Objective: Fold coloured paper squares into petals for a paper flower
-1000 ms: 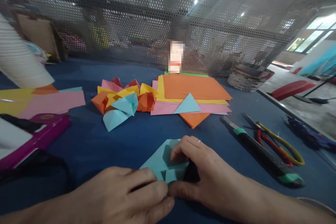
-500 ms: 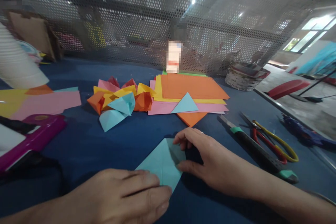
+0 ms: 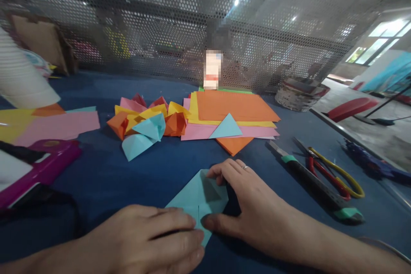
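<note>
A light blue sheet of folding paper (image 3: 186, 197) lies on the blue table in front of me, with a fold line down its middle. My left hand (image 3: 154, 235) rests on its lower left part, fingers stretched out and pressing it down. Curled fingertips of my right hand (image 3: 240, 197) hold the paper's upper right edge, and the thumb presses near the centre line. A shaded flap on the right side is bent inward between thumb and fingers. My palm and fingers hide the lower left of the sheet.
Several folded paper pieces (image 3: 144, 124) sit ahead on the left, beside stacked coloured paper (image 3: 234, 107) with a blue triangle (image 3: 227, 127) on it. At right lie a utility knife (image 3: 314, 184) and pliers (image 3: 337, 175). A purple tool (image 3: 58, 158) and paper cups (image 3: 25, 72) stand left.
The right thumb has moved left and down to the paper's centre line, bringing the right-hand flap inward. The left hand has barely shifted.
</note>
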`<state>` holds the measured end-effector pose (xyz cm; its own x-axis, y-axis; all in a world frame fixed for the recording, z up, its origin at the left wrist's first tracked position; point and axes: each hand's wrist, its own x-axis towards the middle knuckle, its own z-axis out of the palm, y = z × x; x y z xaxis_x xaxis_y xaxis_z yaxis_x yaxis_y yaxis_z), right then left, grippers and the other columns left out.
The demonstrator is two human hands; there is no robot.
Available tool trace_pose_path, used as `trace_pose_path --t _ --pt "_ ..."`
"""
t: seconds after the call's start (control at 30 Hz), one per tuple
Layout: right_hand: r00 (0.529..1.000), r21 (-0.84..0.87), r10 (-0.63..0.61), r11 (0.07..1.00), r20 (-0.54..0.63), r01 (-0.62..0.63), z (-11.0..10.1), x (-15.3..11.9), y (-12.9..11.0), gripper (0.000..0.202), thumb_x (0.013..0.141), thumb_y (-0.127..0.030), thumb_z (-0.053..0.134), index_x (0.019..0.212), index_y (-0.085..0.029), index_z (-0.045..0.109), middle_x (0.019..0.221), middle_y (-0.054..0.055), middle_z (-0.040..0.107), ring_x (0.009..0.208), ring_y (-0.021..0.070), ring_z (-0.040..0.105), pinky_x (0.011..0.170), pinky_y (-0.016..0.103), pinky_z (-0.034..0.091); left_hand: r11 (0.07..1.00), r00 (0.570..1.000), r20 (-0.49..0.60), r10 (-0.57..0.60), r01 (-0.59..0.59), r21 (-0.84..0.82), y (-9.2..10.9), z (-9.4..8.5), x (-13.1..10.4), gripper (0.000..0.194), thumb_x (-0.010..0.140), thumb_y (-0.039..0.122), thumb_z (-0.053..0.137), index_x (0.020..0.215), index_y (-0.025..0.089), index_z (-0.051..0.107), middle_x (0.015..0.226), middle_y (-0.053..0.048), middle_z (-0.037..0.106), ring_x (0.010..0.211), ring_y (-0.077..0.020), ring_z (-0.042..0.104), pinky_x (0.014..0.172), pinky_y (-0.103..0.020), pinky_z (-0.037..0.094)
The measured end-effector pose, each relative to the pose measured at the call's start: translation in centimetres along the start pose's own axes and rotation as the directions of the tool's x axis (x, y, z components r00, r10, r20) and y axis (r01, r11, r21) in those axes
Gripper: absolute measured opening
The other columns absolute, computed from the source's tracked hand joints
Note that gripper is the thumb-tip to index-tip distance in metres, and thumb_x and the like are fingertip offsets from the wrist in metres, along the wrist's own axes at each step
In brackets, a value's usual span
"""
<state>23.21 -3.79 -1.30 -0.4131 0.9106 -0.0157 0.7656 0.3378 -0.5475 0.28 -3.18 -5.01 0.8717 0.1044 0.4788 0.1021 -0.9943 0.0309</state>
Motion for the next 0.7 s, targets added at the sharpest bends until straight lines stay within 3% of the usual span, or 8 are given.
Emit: trace_pose_path --t 0.23,0.3,0.53,0.7 --pt "0.997 0.061 -0.067 0.996 -0.049 0.07 -0.5 0.9 1.9 0.04 0.083 -0.013 0.061 0.12 -0.023 0.05 0.121 0.006 0.052 0.108 0.0192 0.05 0.09 0.034 0.044 1.0 0.999 -0.033 -0.028 0.028 0.001 0.3 0.1 -0.3 0.02 0.095 0.018 0.051 0.109 0.017 0.064 0.103 0.0 0.071 0.1 -0.0136 0.063 0.082 -0.018 0.053" --pt "0.994 0.042 -0.076 0.996 -0.084 0.08 -0.5 1.3 2.2 0.036 0.086 -0.015 0.057 0.121 -0.022 0.05 0.12 0.007 0.053 0.106 0.0194 0.051 0.089 0.035 0.044 1.0 0.998 -0.051 -0.028 0.028 0.007 0.4 0.0 -0.2 0.02 0.096 0.021 0.05 0.108 0.017 0.065 0.103 0.0 0.071 0.099 -0.0136 0.064 0.081 -0.019 0.053" --pt "0.994 0.009 -0.058 0.998 -0.089 0.059 0.0 2.1 1.7 0.031 0.088 -0.028 0.058 0.117 -0.02 0.053 0.098 0.005 0.06 0.079 0.0157 0.056 0.071 0.029 0.045 0.997 0.997 -0.079 0.025 -0.019 0.075 0.4 -0.1 0.0 0.019 0.094 0.021 0.052 0.102 0.017 0.068 0.098 -0.002 0.072 0.094 -0.0141 0.065 0.076 -0.019 0.054" --pt "0.994 0.077 -0.039 0.996 -0.101 0.047 -0.5 1.8 1.2 0.025 0.087 -0.015 0.05 0.111 -0.021 0.053 0.078 -0.003 0.057 0.065 0.0112 0.051 0.06 0.023 0.039 0.996 0.99 -0.135 0.029 -0.017 0.089 0.4 0.1 0.4 0.018 0.093 0.02 0.052 0.095 0.016 0.069 0.09 0.0 0.073 0.085 -0.0136 0.066 0.069 -0.02 0.054"
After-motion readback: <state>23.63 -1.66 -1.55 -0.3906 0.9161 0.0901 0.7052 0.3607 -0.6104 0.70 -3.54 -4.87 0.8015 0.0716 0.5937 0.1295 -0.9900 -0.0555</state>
